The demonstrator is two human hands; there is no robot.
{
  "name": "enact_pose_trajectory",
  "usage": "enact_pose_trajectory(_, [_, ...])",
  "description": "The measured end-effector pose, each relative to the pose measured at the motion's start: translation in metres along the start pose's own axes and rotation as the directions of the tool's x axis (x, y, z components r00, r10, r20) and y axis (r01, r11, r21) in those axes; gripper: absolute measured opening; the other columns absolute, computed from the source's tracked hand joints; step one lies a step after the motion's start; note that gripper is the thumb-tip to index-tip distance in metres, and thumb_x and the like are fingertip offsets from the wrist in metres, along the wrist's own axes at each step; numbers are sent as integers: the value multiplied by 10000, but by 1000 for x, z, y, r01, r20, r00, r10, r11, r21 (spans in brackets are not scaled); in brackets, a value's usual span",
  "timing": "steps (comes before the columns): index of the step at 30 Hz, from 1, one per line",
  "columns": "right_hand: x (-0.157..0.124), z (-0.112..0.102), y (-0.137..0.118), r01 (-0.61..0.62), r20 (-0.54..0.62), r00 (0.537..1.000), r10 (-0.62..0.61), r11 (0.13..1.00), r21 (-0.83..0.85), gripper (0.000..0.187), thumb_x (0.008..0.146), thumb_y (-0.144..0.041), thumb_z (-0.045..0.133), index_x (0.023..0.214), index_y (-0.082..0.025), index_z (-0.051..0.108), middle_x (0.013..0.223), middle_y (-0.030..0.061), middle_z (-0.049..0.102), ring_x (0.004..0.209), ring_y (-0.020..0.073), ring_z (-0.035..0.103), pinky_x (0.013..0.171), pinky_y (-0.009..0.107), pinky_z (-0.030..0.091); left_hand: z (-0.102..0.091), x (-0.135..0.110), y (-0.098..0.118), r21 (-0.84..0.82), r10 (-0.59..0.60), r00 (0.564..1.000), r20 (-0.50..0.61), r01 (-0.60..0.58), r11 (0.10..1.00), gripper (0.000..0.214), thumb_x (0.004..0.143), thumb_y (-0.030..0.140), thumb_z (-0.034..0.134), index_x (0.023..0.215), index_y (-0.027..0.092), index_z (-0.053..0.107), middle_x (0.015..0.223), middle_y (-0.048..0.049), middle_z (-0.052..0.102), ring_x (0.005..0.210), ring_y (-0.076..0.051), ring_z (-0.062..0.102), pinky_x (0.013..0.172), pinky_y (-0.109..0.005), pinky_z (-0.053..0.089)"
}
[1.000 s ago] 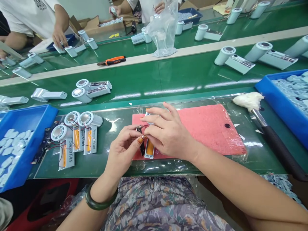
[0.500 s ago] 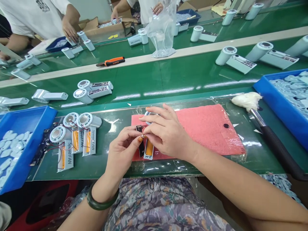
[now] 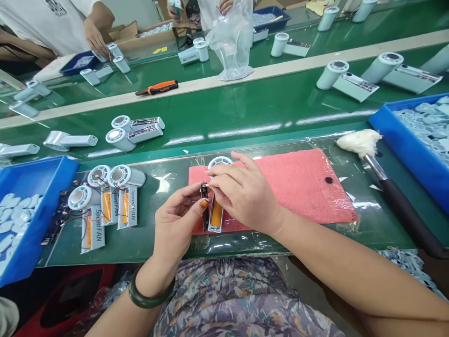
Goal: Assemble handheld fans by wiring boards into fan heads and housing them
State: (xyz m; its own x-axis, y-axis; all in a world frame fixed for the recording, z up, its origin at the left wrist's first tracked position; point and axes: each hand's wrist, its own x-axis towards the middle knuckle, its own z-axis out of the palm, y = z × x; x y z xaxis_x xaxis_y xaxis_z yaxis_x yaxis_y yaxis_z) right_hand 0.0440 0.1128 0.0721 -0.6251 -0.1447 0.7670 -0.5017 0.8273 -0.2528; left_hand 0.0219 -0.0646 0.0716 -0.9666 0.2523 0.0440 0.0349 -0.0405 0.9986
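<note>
My left hand is shut on a small dark circuit board, held upright between thumb and fingertips. My right hand lies over a white handheld fan, and only its round head shows above the fingers. Its fingertips meet the board's top edge, where thin wires are mostly hidden. An orange-wrapped battery pack sits below both hands on a pink foam mat. To the left, several fans with wired "Speed FAN" battery packs lie on the green bench.
Blue trays of pale fan parts stand at left and right. A black-handled tool and white cloth lie right. Beyond the green belt, co-workers' hands handle fans near orange-handled pliers.
The whole view has tilted and shifted slightly. More of the round fan head now shows above my right fingers, and both hands still hold their positions at the board.
</note>
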Motion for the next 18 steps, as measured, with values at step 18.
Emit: enact_pose_trajectory(18, [-1, -1, 3, 61, 80, 995, -55, 996, -72, 221, 1018, -147, 495, 894, -205, 668, 1043, 10, 777, 869, 158, 671, 1101, 401, 382, -5, -3, 4, 225, 156, 986, 66, -167, 960, 314, 817, 287, 809, 1129, 264, 784, 1093, -55, 769, 931, -180, 723, 821, -285, 625])
